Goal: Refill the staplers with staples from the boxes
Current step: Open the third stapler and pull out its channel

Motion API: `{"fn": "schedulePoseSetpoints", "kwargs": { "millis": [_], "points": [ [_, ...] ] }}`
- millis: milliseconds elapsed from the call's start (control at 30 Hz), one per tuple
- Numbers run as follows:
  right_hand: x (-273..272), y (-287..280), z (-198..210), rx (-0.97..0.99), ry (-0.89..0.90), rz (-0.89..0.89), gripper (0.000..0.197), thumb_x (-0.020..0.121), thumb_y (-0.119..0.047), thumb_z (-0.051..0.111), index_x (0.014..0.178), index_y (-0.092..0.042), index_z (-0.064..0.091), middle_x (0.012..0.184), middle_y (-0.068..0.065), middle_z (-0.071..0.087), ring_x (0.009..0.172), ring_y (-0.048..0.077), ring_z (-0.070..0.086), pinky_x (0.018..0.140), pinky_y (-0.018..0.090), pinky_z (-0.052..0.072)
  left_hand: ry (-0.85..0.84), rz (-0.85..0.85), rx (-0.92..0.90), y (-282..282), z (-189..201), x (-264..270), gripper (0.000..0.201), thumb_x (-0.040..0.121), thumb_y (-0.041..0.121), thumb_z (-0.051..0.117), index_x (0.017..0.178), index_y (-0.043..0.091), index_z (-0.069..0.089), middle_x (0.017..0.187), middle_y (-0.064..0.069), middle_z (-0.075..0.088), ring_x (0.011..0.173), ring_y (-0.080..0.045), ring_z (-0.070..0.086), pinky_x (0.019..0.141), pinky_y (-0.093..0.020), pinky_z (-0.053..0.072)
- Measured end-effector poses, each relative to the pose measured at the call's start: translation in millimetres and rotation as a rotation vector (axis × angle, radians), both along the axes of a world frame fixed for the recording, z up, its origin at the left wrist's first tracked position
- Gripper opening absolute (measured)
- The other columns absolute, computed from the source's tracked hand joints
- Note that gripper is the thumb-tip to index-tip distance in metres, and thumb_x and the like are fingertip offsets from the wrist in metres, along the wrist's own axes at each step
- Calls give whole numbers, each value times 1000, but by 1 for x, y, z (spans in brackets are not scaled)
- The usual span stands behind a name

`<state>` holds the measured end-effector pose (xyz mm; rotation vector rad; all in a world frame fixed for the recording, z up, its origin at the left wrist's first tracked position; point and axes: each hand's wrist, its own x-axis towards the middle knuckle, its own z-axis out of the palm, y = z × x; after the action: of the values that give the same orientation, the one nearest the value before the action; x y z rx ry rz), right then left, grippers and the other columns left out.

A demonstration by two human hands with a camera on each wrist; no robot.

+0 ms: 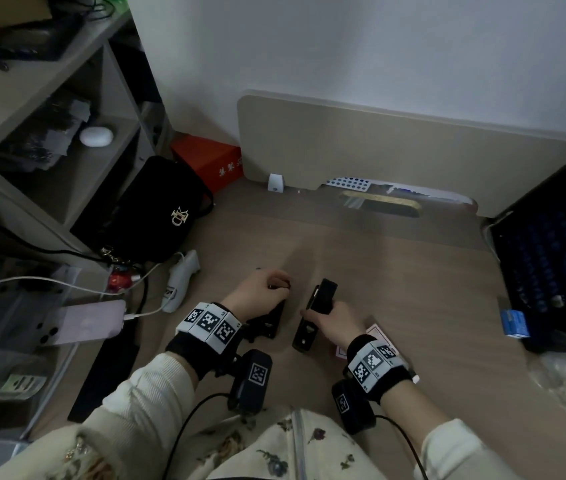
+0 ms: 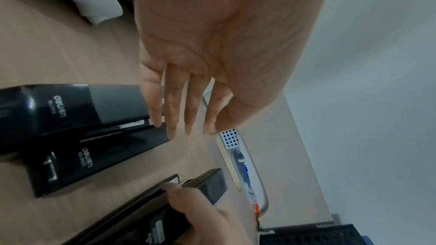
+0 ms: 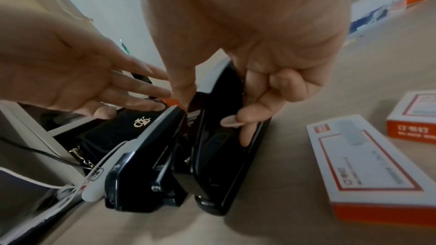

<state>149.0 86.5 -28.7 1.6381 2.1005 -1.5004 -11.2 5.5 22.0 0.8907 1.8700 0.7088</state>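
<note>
My right hand (image 1: pixel 323 315) grips a black stapler (image 3: pixel 219 157) whose lid is swung open, with the thumb on one side and the fingers on the other. It stands on the wooden desk (image 1: pixel 413 271). To its left lies a second black stapler (image 2: pixel 70 107) marked deli, with a grey band. My left hand (image 2: pixel 186 129) hovers over it with straight fingers, the fingertips at its far end; I cannot tell if they touch. Two white and red staple boxes (image 3: pixel 368 165) lie shut on the desk to the right of the held stapler.
A black handbag (image 1: pixel 157 216), a white device (image 1: pixel 179 282) and cables crowd the left. A phone (image 1: pixel 84 322) lies on charge there. A dark crate (image 1: pixel 551 258) and a blue box (image 1: pixel 515 323) stand at the right. A beige panel (image 1: pixel 395 147) closes the back.
</note>
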Motion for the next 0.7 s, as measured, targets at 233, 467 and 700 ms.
{"fn": "schedulePoseSetpoints", "kwargs": {
  "millis": [233,467,700],
  "points": [
    [-2,4,-15,-18,-54,39,41,55,-69,61,71,-31,63,90,-4,71,90,20,65,86,40,53,-33,193,53,0,-8,-11,28,91,5,53,114,18,63,113,-4,69,94,-16,64,76,-21,51],
    [-18,16,1,430,90,-66,61,76,-48,68,125,-19,45,125,2,45,116,20,46,99,34,40,-60,296,85,1,-8,-21,22,92,8,54,103,23,64,100,1,71,86,-13,65,58,-16,43],
    [-58,12,8,546,-87,479,49,90,-50,46,134,-29,41,133,-2,52,124,25,32,99,42,27,-69,276,59,-3,-14,-24,22,91,7,55,108,16,66,99,-2,71,82,-11,62,57,-15,41]
  ]
}}
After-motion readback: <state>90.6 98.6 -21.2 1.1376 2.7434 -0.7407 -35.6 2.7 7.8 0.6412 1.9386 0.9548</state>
